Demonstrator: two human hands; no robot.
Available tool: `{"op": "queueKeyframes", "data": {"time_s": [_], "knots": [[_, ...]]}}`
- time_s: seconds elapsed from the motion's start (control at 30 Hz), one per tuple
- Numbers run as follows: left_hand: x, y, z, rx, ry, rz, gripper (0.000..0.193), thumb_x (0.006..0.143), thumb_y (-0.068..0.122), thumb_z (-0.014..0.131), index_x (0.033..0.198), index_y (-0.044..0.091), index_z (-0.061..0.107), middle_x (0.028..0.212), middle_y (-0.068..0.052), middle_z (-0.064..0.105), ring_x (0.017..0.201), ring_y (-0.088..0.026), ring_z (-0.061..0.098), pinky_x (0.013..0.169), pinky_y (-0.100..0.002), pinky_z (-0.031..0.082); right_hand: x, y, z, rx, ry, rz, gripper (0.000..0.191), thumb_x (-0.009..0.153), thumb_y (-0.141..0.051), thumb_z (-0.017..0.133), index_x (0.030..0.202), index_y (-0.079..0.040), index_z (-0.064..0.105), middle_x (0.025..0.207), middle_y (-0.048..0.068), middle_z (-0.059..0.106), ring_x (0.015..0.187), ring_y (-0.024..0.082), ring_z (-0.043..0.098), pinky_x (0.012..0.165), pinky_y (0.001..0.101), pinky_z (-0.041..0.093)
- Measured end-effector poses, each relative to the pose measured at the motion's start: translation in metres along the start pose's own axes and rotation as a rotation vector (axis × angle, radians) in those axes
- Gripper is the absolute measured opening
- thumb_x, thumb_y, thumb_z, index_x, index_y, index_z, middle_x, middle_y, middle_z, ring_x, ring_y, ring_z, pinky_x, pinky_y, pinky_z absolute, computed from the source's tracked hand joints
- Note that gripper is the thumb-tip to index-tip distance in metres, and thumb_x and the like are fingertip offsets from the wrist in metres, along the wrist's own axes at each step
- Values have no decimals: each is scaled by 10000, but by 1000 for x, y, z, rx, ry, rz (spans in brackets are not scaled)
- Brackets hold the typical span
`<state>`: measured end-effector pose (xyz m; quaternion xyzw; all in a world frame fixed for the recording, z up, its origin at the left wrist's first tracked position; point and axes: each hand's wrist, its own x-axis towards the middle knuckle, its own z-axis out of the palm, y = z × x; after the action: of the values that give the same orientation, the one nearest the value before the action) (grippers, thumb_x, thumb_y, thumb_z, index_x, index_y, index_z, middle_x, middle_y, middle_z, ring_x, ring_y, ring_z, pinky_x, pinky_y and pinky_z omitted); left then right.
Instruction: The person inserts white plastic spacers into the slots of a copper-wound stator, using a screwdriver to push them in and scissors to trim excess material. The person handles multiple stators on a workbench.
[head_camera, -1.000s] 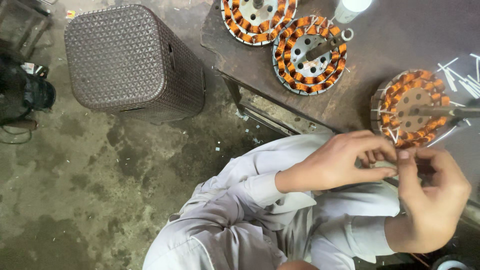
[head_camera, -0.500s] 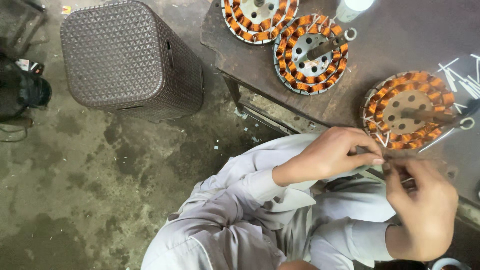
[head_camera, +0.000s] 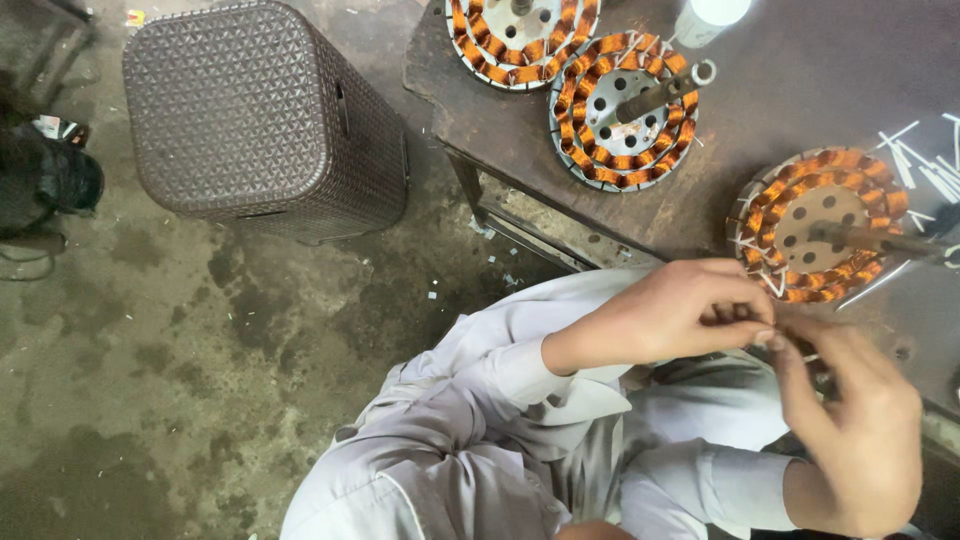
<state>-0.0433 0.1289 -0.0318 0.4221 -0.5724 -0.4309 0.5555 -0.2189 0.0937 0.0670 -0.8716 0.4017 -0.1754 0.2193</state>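
Copper-wound stator is seen at the dark bench edge, just beyond the left hand and right hand, both pinched on something small and hidden, which could be dropped if either pinch loosens.

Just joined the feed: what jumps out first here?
Three round stators wound with orange copper coils: one by the hands, one mid-bench, one at the top edge. Below, the left hand and right hand meet fingertip to fingertip. A dark woven stool stands on the floor, left.
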Motion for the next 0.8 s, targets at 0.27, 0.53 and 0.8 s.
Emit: {"op": "queueKeyframes", "data": {"time_s": [0.27,0.53,0.8], "knots": [[0,2,-4,265,2,167,191,901,196,734,1036,65,701,1024,-70,634,875,-226,684,823,-355,556,13,0,15,-51,32,4,101,1023,-40,685,1080,42,697,970,184,683,840,309,677,765,361,502],[0,24,-12,157,127,-152,258,910,223,736,1093,50,677,823,-95,721,718,-218,719,672,-327,553,3,11,8,-93,129,30,144,965,-43,751,1052,59,698,876,198,665,747,298,657,719,353,495],[3,20,-6,-185,-48,-165,174,958,178,737,1071,46,743,1090,-97,766,784,-126,724,687,-270,574,-6,27,9,-87,-16,0,170,855,-42,698,1019,-2,696,950,192,677,847,384,661,732,422,515]]}}
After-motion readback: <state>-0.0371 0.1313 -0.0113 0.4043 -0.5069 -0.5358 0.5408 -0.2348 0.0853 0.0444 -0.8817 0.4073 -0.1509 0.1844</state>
